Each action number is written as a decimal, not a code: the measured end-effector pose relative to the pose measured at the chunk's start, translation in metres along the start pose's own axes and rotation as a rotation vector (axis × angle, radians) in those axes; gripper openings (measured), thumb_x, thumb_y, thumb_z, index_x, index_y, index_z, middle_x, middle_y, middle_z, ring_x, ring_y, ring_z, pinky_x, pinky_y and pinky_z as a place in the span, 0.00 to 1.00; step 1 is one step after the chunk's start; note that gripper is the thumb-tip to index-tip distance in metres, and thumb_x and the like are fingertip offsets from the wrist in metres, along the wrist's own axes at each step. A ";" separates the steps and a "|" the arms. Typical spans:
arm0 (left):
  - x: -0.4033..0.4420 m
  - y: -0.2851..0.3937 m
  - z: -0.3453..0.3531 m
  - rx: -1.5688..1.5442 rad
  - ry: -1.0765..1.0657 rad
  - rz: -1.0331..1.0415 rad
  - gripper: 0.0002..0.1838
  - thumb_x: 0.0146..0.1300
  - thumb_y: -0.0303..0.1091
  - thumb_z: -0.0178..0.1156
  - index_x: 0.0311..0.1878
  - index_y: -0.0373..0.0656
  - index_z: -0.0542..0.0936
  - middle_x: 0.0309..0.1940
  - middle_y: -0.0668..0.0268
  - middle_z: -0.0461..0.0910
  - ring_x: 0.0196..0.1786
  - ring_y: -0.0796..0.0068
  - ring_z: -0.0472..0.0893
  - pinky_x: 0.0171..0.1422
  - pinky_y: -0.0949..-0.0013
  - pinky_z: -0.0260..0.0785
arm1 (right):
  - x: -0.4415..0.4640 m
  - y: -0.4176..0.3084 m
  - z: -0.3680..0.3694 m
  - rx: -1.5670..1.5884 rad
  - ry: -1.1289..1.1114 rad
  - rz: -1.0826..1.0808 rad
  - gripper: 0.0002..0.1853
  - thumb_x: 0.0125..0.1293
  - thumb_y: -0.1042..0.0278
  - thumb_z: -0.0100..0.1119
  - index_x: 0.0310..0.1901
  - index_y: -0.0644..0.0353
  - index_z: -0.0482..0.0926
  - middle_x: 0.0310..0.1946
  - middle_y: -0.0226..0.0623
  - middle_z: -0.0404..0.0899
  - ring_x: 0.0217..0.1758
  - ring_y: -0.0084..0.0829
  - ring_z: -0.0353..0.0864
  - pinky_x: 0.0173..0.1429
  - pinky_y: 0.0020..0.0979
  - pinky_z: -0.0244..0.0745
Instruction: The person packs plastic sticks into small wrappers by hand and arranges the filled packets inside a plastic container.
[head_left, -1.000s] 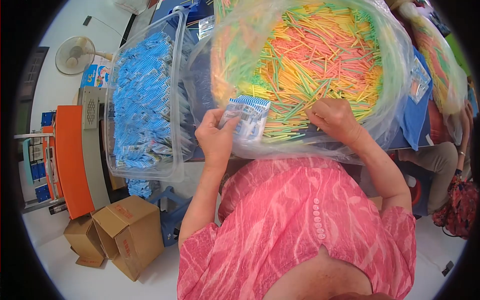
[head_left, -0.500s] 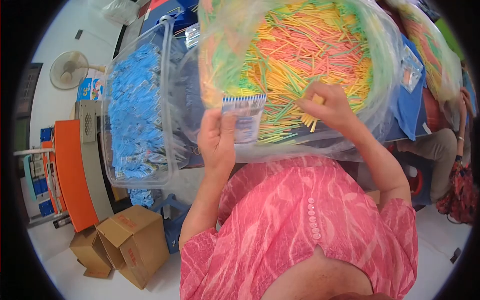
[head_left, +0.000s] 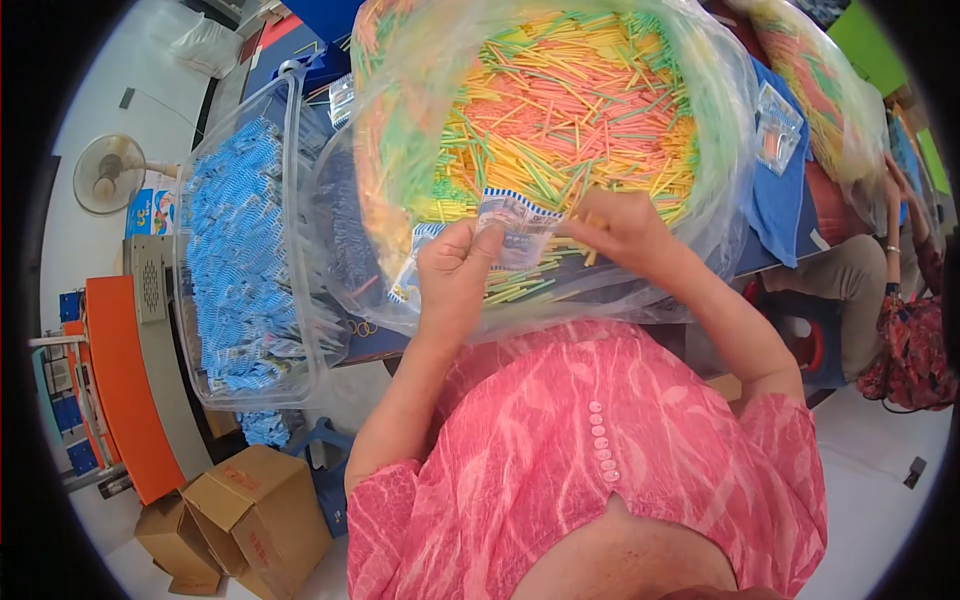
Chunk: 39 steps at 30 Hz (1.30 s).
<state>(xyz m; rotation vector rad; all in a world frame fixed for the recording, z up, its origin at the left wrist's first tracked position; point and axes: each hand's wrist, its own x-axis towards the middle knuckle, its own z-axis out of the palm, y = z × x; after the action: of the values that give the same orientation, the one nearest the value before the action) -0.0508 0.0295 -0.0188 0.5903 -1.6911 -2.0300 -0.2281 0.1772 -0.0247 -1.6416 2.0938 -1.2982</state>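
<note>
My left hand (head_left: 452, 275) is closed on a small printed packet (head_left: 522, 232) with a blue-striped edge, thumb on its front. Behind that hand, part of another blue-and-white packet (head_left: 405, 285) shows; I cannot tell whether it is held. My right hand (head_left: 630, 235) is closed, its fingertips at the packet's right edge. A few yellow straw-like sticks (head_left: 590, 258) show just under its fingers, partly hidden by them. Beyond both hands, a big clear plastic bag (head_left: 725, 170) lies open, full of thin pink, yellow and green sticks (head_left: 560, 110).
A clear tub (head_left: 312, 340) of blue packets (head_left: 235, 260) stands at left. On a blue cloth (head_left: 780, 215) at right lies a silvery packet (head_left: 778, 128). Another bag of sticks (head_left: 815, 95) and a seated person (head_left: 850, 285) are farther right. Cardboard boxes (head_left: 255, 520) stand on the floor.
My right hand has moved from above the sticks to the packet's edge. The packet is now tilted and bent in my left hand. The whole view has shifted slightly.
</note>
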 end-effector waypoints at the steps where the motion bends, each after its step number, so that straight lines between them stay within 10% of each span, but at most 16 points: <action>1: 0.000 0.001 0.000 -0.004 0.005 0.002 0.09 0.69 0.28 0.56 0.44 0.34 0.82 0.37 0.69 0.83 0.38 0.86 0.78 0.43 0.79 0.71 | -0.006 0.009 0.004 -0.185 -0.031 -0.213 0.14 0.58 0.63 0.67 0.24 0.62 0.75 0.20 0.41 0.75 0.18 0.36 0.72 0.22 0.33 0.65; 5: 0.005 0.004 0.000 -0.076 0.012 0.023 0.06 0.64 0.24 0.61 0.43 0.34 0.83 0.34 0.68 0.84 0.36 0.86 0.79 0.42 0.79 0.71 | -0.014 0.009 0.003 -0.418 -0.115 -0.356 0.12 0.59 0.66 0.63 0.23 0.60 0.71 0.18 0.39 0.72 0.20 0.37 0.76 0.23 0.36 0.68; 10: 0.007 0.004 -0.002 -0.028 -0.032 -0.046 0.06 0.60 0.21 0.64 0.41 0.34 0.84 0.34 0.67 0.84 0.35 0.85 0.79 0.42 0.79 0.72 | 0.031 -0.037 -0.036 0.290 0.067 0.241 0.15 0.64 0.62 0.59 0.23 0.61 0.72 0.18 0.27 0.69 0.22 0.17 0.67 0.26 0.26 0.62; 17: 0.007 0.014 0.006 0.029 -0.236 -0.063 0.07 0.60 0.23 0.64 0.42 0.35 0.85 0.35 0.69 0.84 0.38 0.84 0.79 0.43 0.78 0.71 | 0.060 -0.061 -0.039 0.442 -0.237 0.340 0.18 0.67 0.59 0.56 0.23 0.61 0.70 0.18 0.20 0.63 0.24 0.12 0.61 0.26 0.24 0.56; 31: 0.013 0.007 0.008 0.149 -0.336 -0.086 0.03 0.60 0.25 0.65 0.35 0.35 0.84 0.28 0.73 0.80 0.32 0.88 0.75 0.36 0.79 0.67 | 0.070 -0.043 -0.034 -0.022 -0.138 -0.286 0.21 0.65 0.58 0.60 0.22 0.63 0.66 0.17 0.41 0.60 0.18 0.39 0.63 0.23 0.36 0.59; 39: 0.017 0.007 0.021 -0.042 -0.233 -0.114 0.07 0.62 0.27 0.63 0.42 0.36 0.85 0.32 0.71 0.82 0.37 0.85 0.78 0.43 0.78 0.70 | 0.070 -0.045 -0.034 0.048 -0.019 -0.305 0.13 0.57 0.61 0.69 0.30 0.59 0.75 0.16 0.33 0.63 0.18 0.27 0.63 0.23 0.32 0.59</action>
<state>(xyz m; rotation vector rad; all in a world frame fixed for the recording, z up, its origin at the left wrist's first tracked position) -0.0767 0.0353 -0.0095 0.4603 -1.7746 -2.2852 -0.2438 0.1347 0.0528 -2.0026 1.8375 -1.3967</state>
